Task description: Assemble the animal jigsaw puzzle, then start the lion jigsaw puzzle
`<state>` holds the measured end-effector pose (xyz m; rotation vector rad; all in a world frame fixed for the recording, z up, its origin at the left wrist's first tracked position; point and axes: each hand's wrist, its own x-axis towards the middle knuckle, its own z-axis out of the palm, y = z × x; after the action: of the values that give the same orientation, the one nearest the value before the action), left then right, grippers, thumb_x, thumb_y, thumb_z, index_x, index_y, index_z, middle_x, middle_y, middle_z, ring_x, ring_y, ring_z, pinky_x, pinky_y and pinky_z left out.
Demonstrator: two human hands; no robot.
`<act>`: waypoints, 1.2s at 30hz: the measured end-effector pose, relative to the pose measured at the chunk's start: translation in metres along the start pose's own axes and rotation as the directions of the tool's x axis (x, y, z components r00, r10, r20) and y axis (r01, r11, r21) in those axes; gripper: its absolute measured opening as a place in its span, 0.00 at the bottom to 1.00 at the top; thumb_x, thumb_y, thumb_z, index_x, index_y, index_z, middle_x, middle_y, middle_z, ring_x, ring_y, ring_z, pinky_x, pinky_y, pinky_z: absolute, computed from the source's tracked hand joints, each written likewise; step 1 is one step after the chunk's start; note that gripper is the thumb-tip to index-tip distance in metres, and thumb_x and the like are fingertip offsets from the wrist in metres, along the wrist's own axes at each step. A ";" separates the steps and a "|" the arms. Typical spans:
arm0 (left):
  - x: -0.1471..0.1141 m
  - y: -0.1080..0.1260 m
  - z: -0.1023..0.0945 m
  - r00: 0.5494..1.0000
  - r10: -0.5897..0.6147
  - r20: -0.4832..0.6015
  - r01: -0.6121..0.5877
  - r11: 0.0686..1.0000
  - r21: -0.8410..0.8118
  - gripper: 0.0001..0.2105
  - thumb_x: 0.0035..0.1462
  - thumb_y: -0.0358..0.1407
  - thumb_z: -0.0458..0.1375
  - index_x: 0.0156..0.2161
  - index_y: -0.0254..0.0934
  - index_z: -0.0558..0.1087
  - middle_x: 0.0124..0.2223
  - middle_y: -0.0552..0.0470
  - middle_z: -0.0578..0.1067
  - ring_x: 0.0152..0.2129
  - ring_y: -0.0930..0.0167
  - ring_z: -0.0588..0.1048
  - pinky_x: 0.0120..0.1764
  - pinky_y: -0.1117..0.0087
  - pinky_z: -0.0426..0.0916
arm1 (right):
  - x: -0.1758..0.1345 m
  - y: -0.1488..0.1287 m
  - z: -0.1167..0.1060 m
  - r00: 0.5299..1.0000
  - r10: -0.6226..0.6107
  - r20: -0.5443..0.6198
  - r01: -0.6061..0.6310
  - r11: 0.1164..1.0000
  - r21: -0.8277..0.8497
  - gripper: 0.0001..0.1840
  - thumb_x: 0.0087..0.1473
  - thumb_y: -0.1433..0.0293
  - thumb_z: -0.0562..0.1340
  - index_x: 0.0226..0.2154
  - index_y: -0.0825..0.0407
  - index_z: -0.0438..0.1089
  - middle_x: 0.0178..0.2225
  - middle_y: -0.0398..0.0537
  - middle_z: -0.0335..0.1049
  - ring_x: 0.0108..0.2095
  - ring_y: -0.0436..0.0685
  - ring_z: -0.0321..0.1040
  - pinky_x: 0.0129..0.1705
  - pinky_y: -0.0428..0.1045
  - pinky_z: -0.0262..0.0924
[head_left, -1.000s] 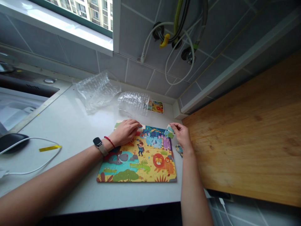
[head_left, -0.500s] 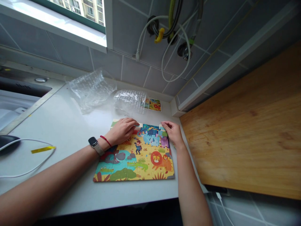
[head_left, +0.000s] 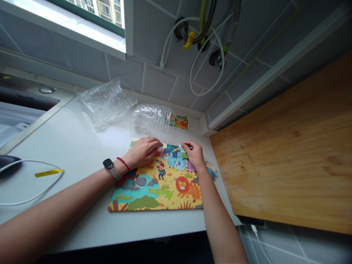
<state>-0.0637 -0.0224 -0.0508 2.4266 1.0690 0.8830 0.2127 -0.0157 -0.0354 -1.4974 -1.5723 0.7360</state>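
Note:
A jigsaw puzzle [head_left: 165, 185] with animals, water and a small figure lies flat on the white counter. My left hand [head_left: 144, 150] rests on its upper left part, fingers stretched out over the pieces and holding nothing. Between the thumb and fingers of my right hand [head_left: 194, 150] is a puzzle piece [head_left: 183, 153] with green and pale blue on it, at the puzzle's upper right. Under that piece, dark blue shows along the top edge. A loose puzzle piece [head_left: 211, 171] lies to the right of my right wrist, partly hidden by it.
Crumpled clear bubble wrap [head_left: 107, 104] lies behind the puzzle, partly covering a small picture card [head_left: 180, 121]. A wooden board [head_left: 286, 157] stands at the right. A sink [head_left: 30, 99] and a white cable [head_left: 52, 187] are at the left.
My right hand has moved left along the puzzle's top edge with the piece. The loose piece at the right has come into view. My left hand stays in place.

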 end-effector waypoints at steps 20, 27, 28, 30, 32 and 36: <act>0.000 0.001 -0.001 1.000 0.003 0.002 -0.003 1.000 -0.003 0.12 0.69 0.33 0.50 0.49 0.39 0.76 0.48 0.44 0.79 0.44 0.61 0.76 0.48 0.56 0.72 | 0.000 0.005 0.003 0.997 -0.076 -0.011 0.075 0.992 -0.100 0.12 0.51 0.56 0.71 0.34 0.46 0.82 0.36 0.50 0.79 0.36 0.60 0.73 0.45 0.54 0.67; 0.000 0.000 -0.002 1.000 0.007 0.027 -0.007 1.000 0.027 0.12 0.70 0.33 0.50 0.49 0.38 0.75 0.49 0.44 0.79 0.45 0.61 0.76 0.48 0.56 0.72 | -0.002 0.005 -0.021 0.990 -0.121 0.078 0.133 0.973 -0.189 0.20 0.51 0.58 0.73 0.47 0.45 0.80 0.50 0.51 0.76 0.53 0.64 0.70 0.58 0.57 0.63; 0.000 0.000 -0.002 1.000 0.007 0.026 -0.008 1.000 0.028 0.12 0.70 0.33 0.50 0.49 0.39 0.75 0.49 0.44 0.79 0.45 0.61 0.76 0.48 0.56 0.72 | -0.003 0.006 -0.024 0.987 -0.113 0.114 0.135 0.968 -0.212 0.25 0.48 0.59 0.75 0.49 0.44 0.80 0.52 0.51 0.75 0.55 0.65 0.69 0.61 0.58 0.61; 0.000 0.000 -0.002 1.000 0.008 0.023 -0.008 1.000 0.029 0.12 0.70 0.33 0.50 0.49 0.39 0.75 0.49 0.44 0.79 0.45 0.61 0.76 0.49 0.56 0.72 | -0.003 0.009 -0.028 0.982 -0.087 0.169 0.127 0.962 -0.240 0.30 0.45 0.59 0.77 0.52 0.44 0.79 0.55 0.52 0.74 0.57 0.66 0.68 0.64 0.60 0.58; 0.000 0.000 -0.001 1.000 0.006 0.023 -0.007 1.000 0.027 0.12 0.70 0.32 0.49 0.50 0.38 0.75 0.49 0.44 0.79 0.45 0.61 0.76 0.49 0.55 0.72 | -0.004 0.012 -0.029 0.980 -0.068 0.187 0.114 0.962 -0.249 0.30 0.45 0.60 0.77 0.52 0.44 0.79 0.56 0.53 0.73 0.58 0.66 0.67 0.65 0.61 0.57; 0.000 -0.001 0.000 1.000 0.008 0.027 -0.009 1.000 0.025 0.12 0.70 0.32 0.49 0.50 0.38 0.75 0.49 0.44 0.79 0.45 0.60 0.76 0.48 0.55 0.72 | -0.004 0.012 -0.027 0.982 -0.068 0.178 0.113 0.961 -0.254 0.30 0.45 0.61 0.78 0.52 0.45 0.79 0.57 0.54 0.73 0.59 0.66 0.67 0.65 0.61 0.57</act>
<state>-0.0645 -0.0224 -0.0509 2.4581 1.0673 0.8419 0.2418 -0.0217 -0.0332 -1.5719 -1.9149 0.6324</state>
